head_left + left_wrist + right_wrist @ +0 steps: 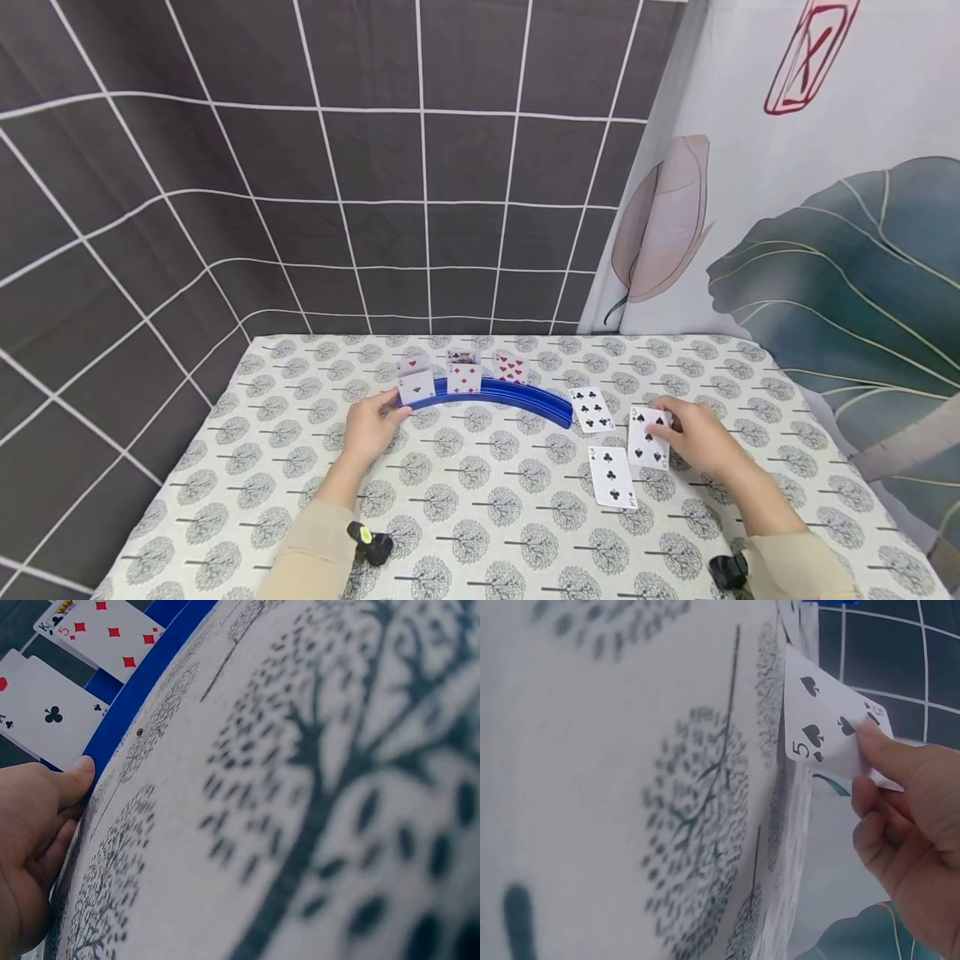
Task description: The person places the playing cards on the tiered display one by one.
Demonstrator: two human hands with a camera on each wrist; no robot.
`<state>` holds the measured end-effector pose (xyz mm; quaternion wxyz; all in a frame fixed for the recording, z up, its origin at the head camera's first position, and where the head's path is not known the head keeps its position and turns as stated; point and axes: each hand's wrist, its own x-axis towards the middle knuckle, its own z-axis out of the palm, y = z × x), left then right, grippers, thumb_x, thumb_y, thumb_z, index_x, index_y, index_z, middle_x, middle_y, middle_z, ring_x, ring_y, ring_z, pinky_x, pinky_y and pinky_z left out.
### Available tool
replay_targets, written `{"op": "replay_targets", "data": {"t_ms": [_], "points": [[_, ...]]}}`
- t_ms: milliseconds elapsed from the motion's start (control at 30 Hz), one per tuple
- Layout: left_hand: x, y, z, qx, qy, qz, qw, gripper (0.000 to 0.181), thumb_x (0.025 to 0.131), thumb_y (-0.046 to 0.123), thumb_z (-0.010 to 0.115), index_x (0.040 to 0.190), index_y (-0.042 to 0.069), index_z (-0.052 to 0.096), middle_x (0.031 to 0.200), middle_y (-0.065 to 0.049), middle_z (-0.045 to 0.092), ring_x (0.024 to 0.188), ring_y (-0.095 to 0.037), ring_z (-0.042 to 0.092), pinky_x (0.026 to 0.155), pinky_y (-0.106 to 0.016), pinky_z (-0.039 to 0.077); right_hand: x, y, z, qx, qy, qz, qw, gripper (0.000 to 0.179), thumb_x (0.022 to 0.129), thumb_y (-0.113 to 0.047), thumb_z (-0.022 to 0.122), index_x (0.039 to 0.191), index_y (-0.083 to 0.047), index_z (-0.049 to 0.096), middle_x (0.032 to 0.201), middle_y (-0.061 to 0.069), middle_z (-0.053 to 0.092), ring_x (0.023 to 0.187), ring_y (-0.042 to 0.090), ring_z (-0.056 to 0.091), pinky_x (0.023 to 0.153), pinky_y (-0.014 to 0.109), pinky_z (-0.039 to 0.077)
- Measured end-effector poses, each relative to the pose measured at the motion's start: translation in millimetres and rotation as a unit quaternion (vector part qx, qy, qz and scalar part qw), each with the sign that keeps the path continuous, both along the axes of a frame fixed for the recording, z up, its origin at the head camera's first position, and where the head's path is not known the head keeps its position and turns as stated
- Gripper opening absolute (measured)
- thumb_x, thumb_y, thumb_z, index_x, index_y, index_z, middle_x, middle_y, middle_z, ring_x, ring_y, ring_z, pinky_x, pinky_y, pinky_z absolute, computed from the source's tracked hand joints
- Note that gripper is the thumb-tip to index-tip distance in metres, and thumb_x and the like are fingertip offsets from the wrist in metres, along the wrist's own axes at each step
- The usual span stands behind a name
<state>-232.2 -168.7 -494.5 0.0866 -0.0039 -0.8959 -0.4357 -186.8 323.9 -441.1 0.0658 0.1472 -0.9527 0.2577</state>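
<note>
A curved blue card holder (517,396) lies across the table, its left end gripped by my left hand (369,429), thumb (79,778) on the front edge. Beside that thumb stands the ace of clubs (56,712), with a heart card partly hidden behind. Farther along, the five of diamonds (464,381) stands before a king of clubs (463,357); a hearts card (510,367) is to their right. My right hand (697,437) pinches the five of spades (829,724) between thumb and fingers, tilted off the cloth. A red mark shows at its far corner.
A club card with several pips (592,410) lies face up by the holder's right end. Nearer me is the three of clubs (612,477). The tree-print tablecloth (465,517) meets a dark tiled-pattern curtain (375,233) at the back.
</note>
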Motion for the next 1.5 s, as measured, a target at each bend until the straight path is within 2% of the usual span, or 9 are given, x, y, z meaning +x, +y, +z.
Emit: {"op": "replay_targets", "data": {"t_ms": [133, 433, 633, 900, 1233, 1500], "points": [[-0.1, 0.0, 0.5, -0.001, 0.003, -0.003, 1.0, 0.051, 0.089, 0.017, 0.078, 0.133, -0.003, 0.061, 0.12, -0.022, 0.069, 0.118, -0.042, 0.064, 0.11, -0.056, 0.045, -1.5, -2, 1.9, -0.007, 0.033, -0.009, 0.9994, 0.018, 0.093, -0.004, 0.07, 0.111, -0.001, 0.067, 0.062, -0.005, 0.046, 0.053, 0.006, 0.039, 0.045, 0.022, 0.038], [-0.9, -0.3, -0.4, 0.004, 0.001, -0.006, 1.0, 0.052, 0.089, 0.017, 0.079, 0.133, -0.004, 0.061, 0.12, -0.022, 0.069, 0.116, -0.041, 0.064, 0.111, -0.056, 0.044, -6.6, -6, 6.1, -0.022, 0.068, -0.012, 0.9974, 0.027, 0.097, -0.003, 0.065, 0.122, 0.006, 0.062, 0.064, -0.004, 0.049, 0.055, 0.007, 0.042, 0.046, 0.023, 0.041], [-0.2, -0.6, -0.3, -0.001, 0.006, -0.007, 1.0, 0.052, 0.089, 0.017, 0.079, 0.133, -0.004, 0.061, 0.12, -0.022, 0.069, 0.115, -0.042, 0.065, 0.11, -0.057, 0.045, -11.1, -12, 6.5, -0.031, 0.094, -0.013, 0.995, 0.026, 0.096, -0.002, 0.065, 0.121, 0.005, 0.063, 0.064, -0.005, 0.05, 0.054, 0.005, 0.042, 0.045, 0.022, 0.041], [0.0, 0.1, 1.2, 0.004, 0.005, -0.005, 1.0, 0.052, 0.088, 0.017, 0.079, 0.133, -0.003, 0.061, 0.121, -0.022, 0.069, 0.117, -0.041, 0.064, 0.112, -0.056, 0.044, -17.6, -25, 9.5, -0.038, 0.157, 0.003, 0.9869, 0.024, 0.09, -0.002, 0.074, 0.113, 0.002, 0.069, 0.061, -0.009, 0.047, 0.051, 0.001, 0.038, 0.043, 0.021, 0.039], [0.2, 0.3, 0.0, -0.001, -0.006, -0.004, 1.0, 0.051, 0.09, 0.019, 0.078, 0.133, -0.002, 0.062, 0.122, -0.02, 0.07, 0.116, -0.039, 0.066, 0.11, -0.054, 0.046, -25.1, -43, 16.4, -0.058, 0.206, 0.017, 0.9766, 0.024, 0.084, 0.006, 0.076, 0.107, 0.006, 0.069, 0.064, -0.005, 0.057, 0.057, 0.003, 0.049, 0.048, 0.021, 0.05], [-0.4, -0.2, -0.6, 0.001, -0.011, -0.005, 0.9999, 0.051, 0.09, 0.019, 0.077, 0.134, -0.002, 0.061, 0.123, -0.02, 0.069, 0.116, -0.039, 0.065, 0.111, -0.054, 0.045, -33.1, -56, 17.5, -0.067, 0.233, 0.03, 0.9696, 0.022, 0.084, 0.007, 0.076, 0.105, 0.003, 0.07, 0.067, -0.002, 0.062, 0.06, 0.006, 0.054, 0.051, 0.021, 0.052]]}}
